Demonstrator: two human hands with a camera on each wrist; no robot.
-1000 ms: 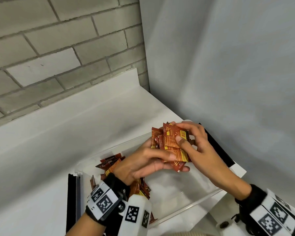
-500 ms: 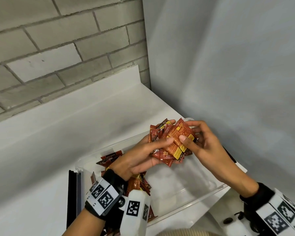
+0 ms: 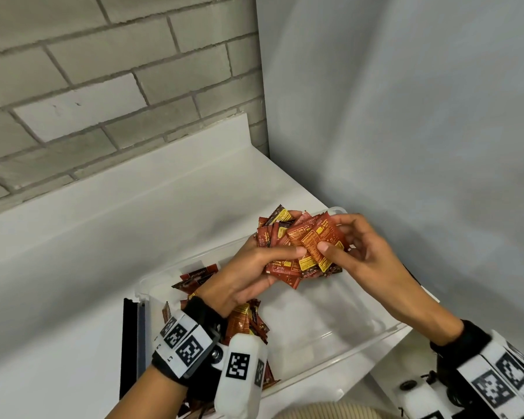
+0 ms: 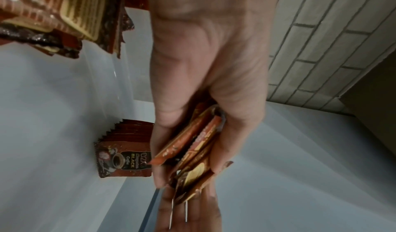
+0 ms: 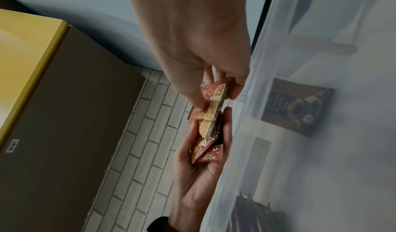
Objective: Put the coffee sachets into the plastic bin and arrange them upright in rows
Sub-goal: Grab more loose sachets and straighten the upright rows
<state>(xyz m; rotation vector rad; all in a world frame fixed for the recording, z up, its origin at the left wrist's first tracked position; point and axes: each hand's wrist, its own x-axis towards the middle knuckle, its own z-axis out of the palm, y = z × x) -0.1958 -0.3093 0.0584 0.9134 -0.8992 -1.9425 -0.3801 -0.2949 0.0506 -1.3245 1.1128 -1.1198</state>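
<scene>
A fanned bunch of red-brown coffee sachets (image 3: 303, 246) is held above the clear plastic bin (image 3: 330, 340). My left hand (image 3: 254, 267) grips the bunch from the left, thumb across its face. My right hand (image 3: 354, 252) pinches the top sachets from the right. The left wrist view shows the sachets (image 4: 193, 154) edge-on between my fingers, and the right wrist view shows both hands on the same bunch (image 5: 211, 117). More sachets (image 3: 248, 322) lie in the bin's left part, partly hidden by my left wrist. A row of upright sachets (image 4: 126, 151) stands against the bin wall.
The bin sits on a white counter (image 3: 88, 267) in a corner, brick wall (image 3: 103, 86) behind and a plain white wall (image 3: 406, 116) to the right. A black and grey strip (image 3: 132, 343) lies left of the bin. A yellow-edged brown panel (image 5: 53, 100) shows in the right wrist view.
The bunch of sachets has tilted and fanned out between both hands, and the right hand's fingers have shifted along its top sachets.
</scene>
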